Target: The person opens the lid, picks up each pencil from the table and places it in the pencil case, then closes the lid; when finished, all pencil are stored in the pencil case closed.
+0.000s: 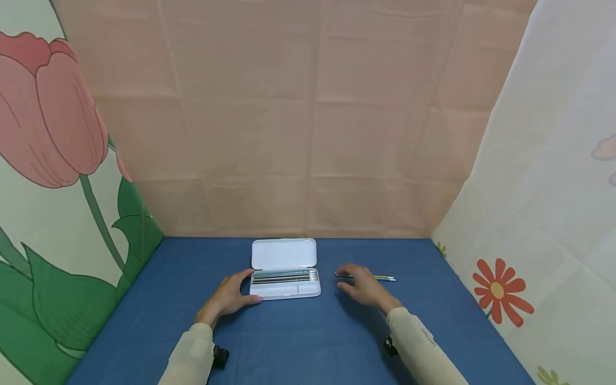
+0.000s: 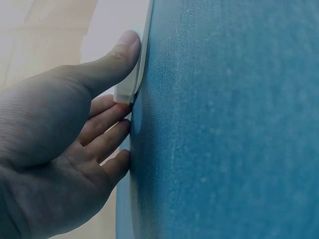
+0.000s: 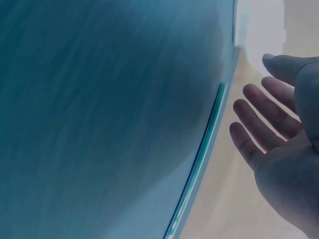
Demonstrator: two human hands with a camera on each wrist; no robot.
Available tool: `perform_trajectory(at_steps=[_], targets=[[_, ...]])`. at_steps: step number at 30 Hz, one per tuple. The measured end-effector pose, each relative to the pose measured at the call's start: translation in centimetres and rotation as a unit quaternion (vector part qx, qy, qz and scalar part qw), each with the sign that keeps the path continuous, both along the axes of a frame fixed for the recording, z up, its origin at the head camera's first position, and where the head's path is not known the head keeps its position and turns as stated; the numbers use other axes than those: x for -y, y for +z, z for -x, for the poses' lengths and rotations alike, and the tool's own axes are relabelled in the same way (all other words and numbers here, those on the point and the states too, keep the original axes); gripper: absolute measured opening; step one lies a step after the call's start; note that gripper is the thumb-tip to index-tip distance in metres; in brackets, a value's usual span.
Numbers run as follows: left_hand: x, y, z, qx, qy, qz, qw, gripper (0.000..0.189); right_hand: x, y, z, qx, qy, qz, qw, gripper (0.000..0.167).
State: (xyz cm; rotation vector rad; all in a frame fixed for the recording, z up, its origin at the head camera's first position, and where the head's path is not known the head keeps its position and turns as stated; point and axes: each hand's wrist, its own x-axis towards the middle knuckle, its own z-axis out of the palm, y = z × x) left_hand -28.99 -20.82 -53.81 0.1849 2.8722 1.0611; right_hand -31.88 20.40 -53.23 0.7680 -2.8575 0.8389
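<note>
An opened white pencil case (image 1: 276,291) lies on the table, its lid (image 1: 284,254) folded back behind it. Several pencils (image 1: 283,277) lie side by side in its rear compartment; the front part holds none. My left hand (image 1: 227,295) grips the case's left end, thumb on the front edge and fingers around the far side. In the left wrist view the thumb (image 2: 122,55) presses on the white edge. To the right of the case, my right hand (image 1: 363,287) hovers over a few loose pencils (image 1: 387,278), fingers spread and holding nothing. The right wrist view shows these pencils (image 3: 199,157) beside the fingertips.
A blue cloth (image 1: 289,342) covers the table. Behind it rises a beige sheet (image 1: 308,133). Printed panels flank both sides, a tulip panel (image 1: 53,117) at left and a white panel with a red flower (image 1: 500,291) at right.
</note>
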Motion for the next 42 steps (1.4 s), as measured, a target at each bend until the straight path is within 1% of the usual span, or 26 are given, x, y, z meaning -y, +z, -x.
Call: perform_trajectory(at_steps=[7, 11, 19, 27, 35, 42], targets=[[0.0, -0.1, 0.0, 0.0, 0.001, -0.004, 1.0, 0.091, -3.0, 0.2, -0.4, -0.004, -0.027, -0.007, 0.9996, 0.033], [0.0, -0.1, 0.0, 0.0, 0.002, -0.002, 1.0, 0.091, -4.4, 0.1, -0.5, 0.007, -0.049, -0.005, 0.9987, 0.034], [0.0, -0.1, 0.0, 0.0, 0.004, -0.005, 1.0, 0.092, -6.3, -0.1, -0.2, 0.011, -0.074, -0.016, 0.9971, 0.032], [0.0, -0.2, 0.0, -0.004, -0.001, -0.006, 1.0, 0.091, -7.3, -0.6, 0.4, 0.007, -0.071, -0.034, 0.9968, 0.029], [0.1, -0.2, -0.1, -0.003, -0.001, -0.01, 0.9999, 0.09, -7.4, -1.0, 0.7, 0.01, -0.074, -0.041, 0.9964, 0.025], [0.1, -0.2, 0.0, -0.003, -0.001, -0.004, 1.0, 0.09, -7.2, -1.2, 1.0, 0.013, -0.084, -0.053, 0.9949, 0.016]])
